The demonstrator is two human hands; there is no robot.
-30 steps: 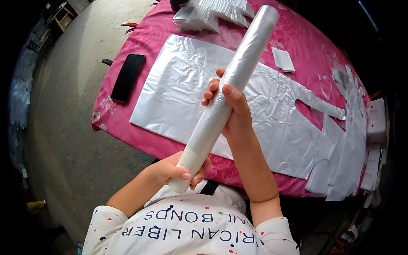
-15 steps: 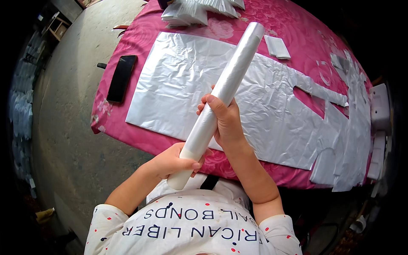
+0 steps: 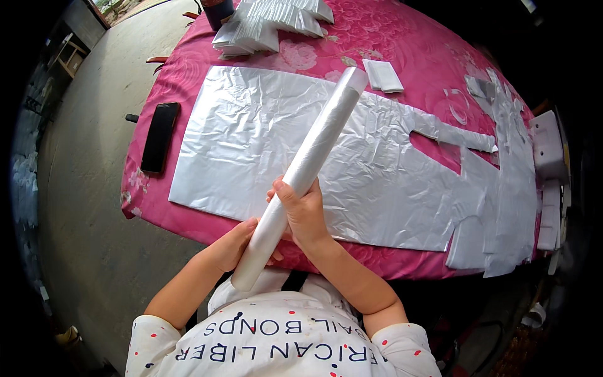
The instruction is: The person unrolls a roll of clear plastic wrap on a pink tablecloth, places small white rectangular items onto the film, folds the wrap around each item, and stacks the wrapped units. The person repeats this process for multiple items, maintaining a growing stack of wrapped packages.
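A long, whitish roll of plastic film [image 3: 320,141] slants over the table's near edge, its far end up and to the right. My right hand [image 3: 304,210] is closed around the roll below its middle, thumb lying across the top. Lower down, my left hand [image 3: 240,245] cups the roll from the left and beneath, near the end close to my shirt; some of its fingers are hidden under the roll. Beneath the roll's upper part lies a flat, wrinkled stack of white plastic bags [image 3: 245,144], with cut-out handles toward the right.
A pink flowered cloth [image 3: 396,264] covers the table. A black phone [image 3: 160,138] lies at the left. Folded white packets [image 3: 384,76] sit behind the bags, with a fanned pile [image 3: 276,25] and a dark cup [image 3: 217,14] farther back. White containers [image 3: 548,147] stand at the right edge.
The roll has come down toward me. My right hand is lower and closer to my left hand, whose thumb now lies along the roll's side instead of across it. The view has shifted slightly.
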